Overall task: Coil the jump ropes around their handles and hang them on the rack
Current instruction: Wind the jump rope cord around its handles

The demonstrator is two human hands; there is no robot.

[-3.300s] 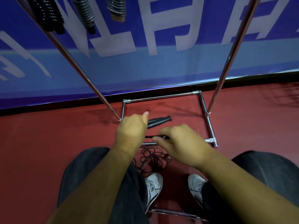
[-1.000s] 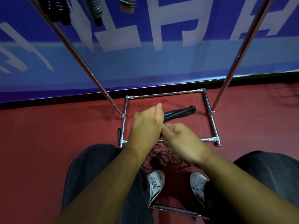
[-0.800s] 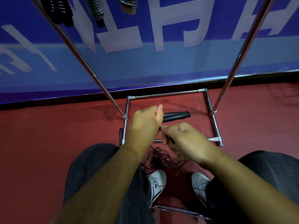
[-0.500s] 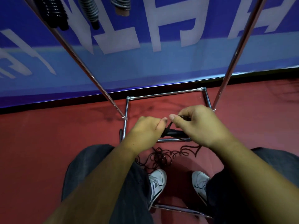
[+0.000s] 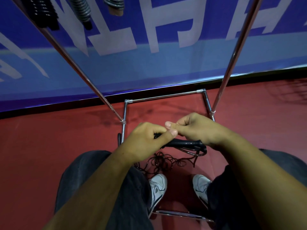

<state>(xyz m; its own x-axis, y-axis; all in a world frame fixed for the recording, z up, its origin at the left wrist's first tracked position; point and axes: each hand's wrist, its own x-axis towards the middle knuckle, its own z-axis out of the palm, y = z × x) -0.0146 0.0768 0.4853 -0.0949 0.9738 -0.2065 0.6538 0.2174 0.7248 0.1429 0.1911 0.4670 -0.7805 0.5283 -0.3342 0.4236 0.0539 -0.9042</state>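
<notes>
My left hand grips the black jump-rope handles, which point to the right below my right hand. My right hand pinches the thin dark cord just above the handles, its fingertips meeting my left thumb. Loose cord loops off the handle end and lies tangled on the red floor between my knees. The chrome rack stands in front of me, its two slanted poles rising to the top. Coiled ropes hang from it at the upper left.
A blue banner wall runs behind the rack. My white shoes sit inside the rack's base frame, with a lower chrome bar near my feet. Another black handle lies by the left base bar.
My right hand has come back left over the handles to meet my left thumb. The handles now stick out lower right, and the cord loop hangs from their end.
</notes>
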